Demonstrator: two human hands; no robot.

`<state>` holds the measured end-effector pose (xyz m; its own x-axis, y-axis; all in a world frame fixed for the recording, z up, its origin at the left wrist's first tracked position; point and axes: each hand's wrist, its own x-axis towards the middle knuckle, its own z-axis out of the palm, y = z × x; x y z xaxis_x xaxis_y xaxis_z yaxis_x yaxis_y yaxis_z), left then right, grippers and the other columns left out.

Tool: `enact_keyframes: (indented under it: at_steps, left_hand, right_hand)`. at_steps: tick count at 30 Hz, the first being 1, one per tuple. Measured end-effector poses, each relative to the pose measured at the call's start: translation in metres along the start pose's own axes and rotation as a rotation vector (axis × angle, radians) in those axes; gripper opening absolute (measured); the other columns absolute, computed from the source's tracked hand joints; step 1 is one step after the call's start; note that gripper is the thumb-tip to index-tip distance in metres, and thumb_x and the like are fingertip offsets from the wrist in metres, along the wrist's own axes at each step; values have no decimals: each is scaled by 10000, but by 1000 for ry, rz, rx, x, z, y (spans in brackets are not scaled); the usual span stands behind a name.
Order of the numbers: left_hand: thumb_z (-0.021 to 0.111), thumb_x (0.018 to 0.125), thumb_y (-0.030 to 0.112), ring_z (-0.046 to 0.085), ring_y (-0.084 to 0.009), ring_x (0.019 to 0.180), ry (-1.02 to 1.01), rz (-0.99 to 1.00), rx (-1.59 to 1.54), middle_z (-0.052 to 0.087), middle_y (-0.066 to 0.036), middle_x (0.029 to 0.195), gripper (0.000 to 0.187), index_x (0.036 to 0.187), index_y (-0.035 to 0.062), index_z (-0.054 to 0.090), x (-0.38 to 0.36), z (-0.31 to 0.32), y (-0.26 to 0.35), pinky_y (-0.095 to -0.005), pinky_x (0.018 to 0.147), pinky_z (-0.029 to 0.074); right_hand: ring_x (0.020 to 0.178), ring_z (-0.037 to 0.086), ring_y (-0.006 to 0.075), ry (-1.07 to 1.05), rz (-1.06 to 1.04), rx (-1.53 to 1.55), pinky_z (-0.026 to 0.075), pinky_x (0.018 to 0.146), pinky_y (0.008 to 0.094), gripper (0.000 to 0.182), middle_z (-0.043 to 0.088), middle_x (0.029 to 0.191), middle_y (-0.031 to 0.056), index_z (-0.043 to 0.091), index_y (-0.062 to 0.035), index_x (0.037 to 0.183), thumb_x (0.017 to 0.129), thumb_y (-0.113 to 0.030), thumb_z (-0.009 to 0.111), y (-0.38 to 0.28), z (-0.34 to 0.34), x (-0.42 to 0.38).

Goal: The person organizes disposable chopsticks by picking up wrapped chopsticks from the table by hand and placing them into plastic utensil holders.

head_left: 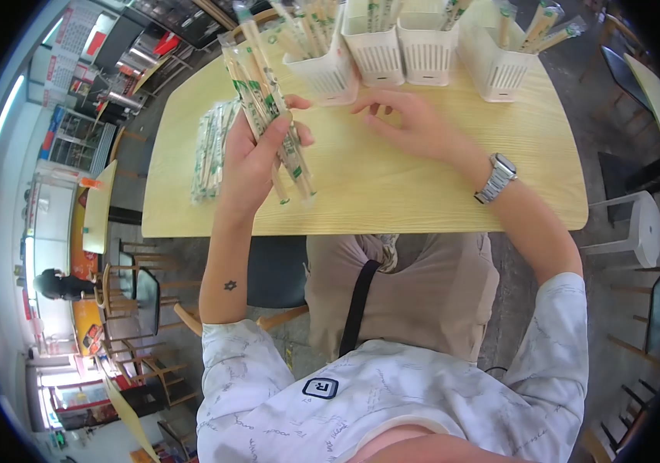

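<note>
My left hand (249, 168) is closed round a bundle of paper-and-plastic-wrapped chopsticks (256, 85), held at a tilt over the left part of the table. Under and beside that wrist lies a pile of more wrapped chopsticks (208, 158). My right hand (411, 127), with a metal-band watch on its wrist, hovers over the table's middle. Its fingers are loosely bent and apart, with nothing in them. Just beyond it stand white slotted baskets: one at the left (326, 81), two in the middle (374, 58) and one at the right (496, 73), with wrapped chopsticks sticking up from them.
The light wooden table (376, 197) has a rounded edge close to my lap. A white stool (642, 231) is at the right. Other tables and chairs (141, 289) fill the left side, and a person in dark clothes (67, 284) is far off there.
</note>
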<state>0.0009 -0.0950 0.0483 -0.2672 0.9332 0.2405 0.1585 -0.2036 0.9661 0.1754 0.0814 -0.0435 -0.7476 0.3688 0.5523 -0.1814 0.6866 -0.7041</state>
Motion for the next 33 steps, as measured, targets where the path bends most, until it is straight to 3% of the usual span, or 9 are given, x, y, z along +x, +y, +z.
enact_keyframes:
  at_steps: [7, 10, 13, 16, 19, 22, 28, 33]
  left_hand:
    - [492, 1031, 123, 669, -214, 966, -104, 203, -45, 623, -112, 1051, 219, 1196, -21, 493, 39, 50, -29, -323, 827, 560]
    - [475, 1033, 105, 674, -223, 957, -93, 225, -166, 626, -112, 1012, 206, 1197, -19, 470, 57, 65, -48, -352, 860, 555]
    - [466, 1027, 77, 679, -226, 935, -68, 257, -170, 633, -106, 999, 187, 1190, -10, 432, 72, 67, -66, -364, 878, 547]
    - [468, 1029, 81, 679, -234, 946, -67, 317, -151, 638, -112, 1003, 212, 1212, -19, 434, 82, 60, -85, -361, 875, 552]
    - [474, 1036, 107, 680, -258, 968, -35, 350, -29, 637, -128, 1016, 247, 1236, -35, 448, 78, 43, -86, -369, 878, 561]
    - [479, 1034, 106, 683, -266, 973, -9, 322, -102, 649, -139, 1025, 241, 1227, -36, 454, 79, 38, -89, -367, 875, 563]
    - [479, 1033, 101, 679, -268, 997, -66, 333, -123, 660, -151, 1048, 239, 1226, -38, 454, 80, 36, -90, -368, 882, 568]
    - [476, 1032, 98, 676, -265, 1009, -55, 320, -160, 658, -162, 1058, 255, 1236, -51, 438, 79, 40, -85, -366, 896, 565]
  right_hand:
    - [972, 631, 250, 43, 20, 100, 487, 894, 368, 315, 675, 1037, 124, 629, -15, 1138, 846, -113, 560, 7, 0, -2]
    - [1104, 571, 276, 49, 210, 114, 433, 966, 382, 447, 645, 1124, 167, 572, 3, 1260, 833, -119, 521, -3, -7, -7]
    - [1182, 530, 289, -39, 317, 275, 403, 1011, 402, 492, 618, 1204, 197, 543, 11, 1290, 824, -136, 487, -7, -18, -1]
    - [1085, 617, 249, -10, 312, 265, 459, 947, 365, 484, 670, 1122, 179, 580, 14, 1248, 800, -105, 441, 8, -14, 3]
    - [1105, 617, 238, 48, 243, 428, 460, 949, 359, 490, 679, 1104, 167, 587, 7, 1251, 793, -78, 436, 26, -3, 5]
    - [1095, 627, 226, 34, 218, 334, 460, 959, 366, 456, 687, 1092, 151, 603, 1, 1242, 811, -57, 466, 23, -2, 6]
    - [1044, 649, 201, 26, 188, 96, 471, 949, 359, 327, 709, 1075, 109, 632, -36, 1221, 917, -156, 636, 7, -1, 9]
    - [941, 678, 195, 80, 179, 123, 500, 885, 342, 245, 727, 979, 108, 676, -28, 1137, 927, -149, 647, 16, 5, 9]
